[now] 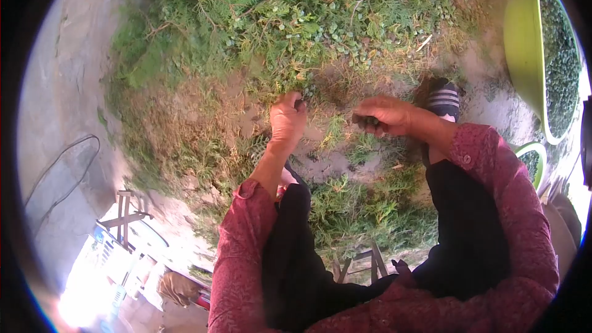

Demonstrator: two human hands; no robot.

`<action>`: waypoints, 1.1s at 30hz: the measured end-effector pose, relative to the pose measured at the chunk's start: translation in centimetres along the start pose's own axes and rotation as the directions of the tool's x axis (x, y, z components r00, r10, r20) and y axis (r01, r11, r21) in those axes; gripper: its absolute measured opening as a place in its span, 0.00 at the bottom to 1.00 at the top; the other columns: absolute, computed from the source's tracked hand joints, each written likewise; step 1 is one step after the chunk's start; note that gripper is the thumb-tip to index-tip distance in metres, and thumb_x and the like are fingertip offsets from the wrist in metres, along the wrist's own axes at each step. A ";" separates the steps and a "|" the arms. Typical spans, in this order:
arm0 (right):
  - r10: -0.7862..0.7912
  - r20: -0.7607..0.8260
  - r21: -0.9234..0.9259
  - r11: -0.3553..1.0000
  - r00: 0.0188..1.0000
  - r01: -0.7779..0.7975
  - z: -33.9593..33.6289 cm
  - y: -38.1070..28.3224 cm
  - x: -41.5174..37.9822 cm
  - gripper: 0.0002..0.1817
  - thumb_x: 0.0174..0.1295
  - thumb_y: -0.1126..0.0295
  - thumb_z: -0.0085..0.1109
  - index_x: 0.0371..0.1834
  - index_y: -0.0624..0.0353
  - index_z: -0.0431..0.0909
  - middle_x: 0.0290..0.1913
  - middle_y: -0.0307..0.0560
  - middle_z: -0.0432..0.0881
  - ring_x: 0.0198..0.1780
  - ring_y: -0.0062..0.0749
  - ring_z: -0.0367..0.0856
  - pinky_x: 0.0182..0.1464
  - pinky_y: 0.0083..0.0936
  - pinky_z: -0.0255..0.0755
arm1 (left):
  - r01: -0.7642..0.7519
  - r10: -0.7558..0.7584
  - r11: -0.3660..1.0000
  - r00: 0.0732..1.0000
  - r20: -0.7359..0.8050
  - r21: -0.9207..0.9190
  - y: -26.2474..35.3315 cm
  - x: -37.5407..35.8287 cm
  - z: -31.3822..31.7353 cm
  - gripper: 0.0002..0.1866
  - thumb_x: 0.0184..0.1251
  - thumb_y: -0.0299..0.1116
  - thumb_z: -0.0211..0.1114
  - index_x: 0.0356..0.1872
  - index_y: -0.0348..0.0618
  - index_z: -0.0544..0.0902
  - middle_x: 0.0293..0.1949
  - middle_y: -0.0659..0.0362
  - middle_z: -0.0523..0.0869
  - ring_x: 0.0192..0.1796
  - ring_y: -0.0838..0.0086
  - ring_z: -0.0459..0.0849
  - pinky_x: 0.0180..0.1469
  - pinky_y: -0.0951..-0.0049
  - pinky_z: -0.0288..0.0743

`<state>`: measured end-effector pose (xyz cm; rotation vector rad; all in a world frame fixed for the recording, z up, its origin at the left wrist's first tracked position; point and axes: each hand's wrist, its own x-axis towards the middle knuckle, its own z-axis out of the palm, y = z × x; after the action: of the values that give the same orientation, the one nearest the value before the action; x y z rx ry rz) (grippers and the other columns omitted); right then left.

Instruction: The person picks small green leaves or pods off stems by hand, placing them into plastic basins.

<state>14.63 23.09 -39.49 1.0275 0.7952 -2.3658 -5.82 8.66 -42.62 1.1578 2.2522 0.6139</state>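
My left hand is closed, its fingertips at the near edge of a heap of green conifer sprigs. A dark spot shows by its thumb; I cannot make out what it pinches. To its right, my right hand is curled closed above the littered ground, palm side partly turned up. Its fingertips look dark, and whatever lies inside them is hidden. Small round bluish-green seed cones sit among the sprigs in front of both hands.
At the right, a lime-green basin holds many small green cones, with a smaller green container below it. A striped shoe stands by my right forearm. A cable and a wooden frame are at the left.
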 end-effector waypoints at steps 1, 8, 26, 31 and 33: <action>0.009 0.004 0.003 1.000 1.000 -0.009 -0.1 -0.2 -0.1 0.16 0.60 0.55 0.52 0.31 0.59 0.75 0.21 0.38 0.73 0.20 0.19 0.69 0.18 0.16 0.60 | 0.041 -0.041 0.998 0.999 -0.001 -0.057 0.3 -0.1 -0.2 0.08 0.48 0.26 0.64 0.32 0.42 0.78 0.33 0.51 0.80 0.32 0.64 0.81 0.34 0.69 0.75; -0.023 0.058 0.322 0.947 0.998 0.003 0.3 0.6 0.9 0.13 0.60 0.58 0.53 0.39 0.56 0.74 0.33 0.36 0.76 0.33 0.22 0.75 0.32 0.23 0.71 | 0.059 0.103 0.919 0.919 0.381 -0.391 8.2 -2.1 -2.1 0.16 0.48 0.27 0.65 0.42 0.42 0.77 0.37 0.55 0.80 0.26 0.76 0.78 0.29 0.77 0.74; 0.053 0.004 0.112 0.992 0.999 -0.053 -0.5 0.1 0.0 0.16 0.60 0.57 0.54 0.39 0.59 0.75 0.31 0.39 0.79 0.26 0.21 0.77 0.21 0.15 0.69 | -0.055 0.035 0.980 0.993 0.110 0.189 3.3 1.1 -0.6 0.15 0.48 0.30 0.63 0.40 0.47 0.76 0.34 0.51 0.78 0.35 0.54 0.79 0.35 0.61 0.73; 0.023 0.034 0.111 0.993 0.999 -0.027 -0.8 0.6 0.2 0.16 0.60 0.57 0.53 0.39 0.59 0.75 0.31 0.39 0.79 0.25 0.20 0.77 0.22 0.15 0.70 | -0.056 0.037 0.982 0.994 0.106 0.179 2.8 1.1 -0.5 0.12 0.47 0.28 0.63 0.37 0.45 0.78 0.36 0.51 0.79 0.36 0.58 0.80 0.35 0.65 0.74; 0.018 0.035 0.109 0.994 0.999 -0.022 -0.8 0.5 0.1 0.16 0.60 0.57 0.53 0.39 0.60 0.75 0.30 0.39 0.79 0.25 0.20 0.77 0.21 0.15 0.70 | -0.052 0.046 0.994 0.997 0.059 0.093 1.8 0.8 -0.3 0.11 0.48 0.28 0.63 0.36 0.42 0.78 0.33 0.53 0.79 0.33 0.63 0.81 0.34 0.67 0.74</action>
<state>15.25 23.21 -40.19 1.0303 0.6464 -2.4260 -5.35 10.28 -41.53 1.2639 2.2313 0.4911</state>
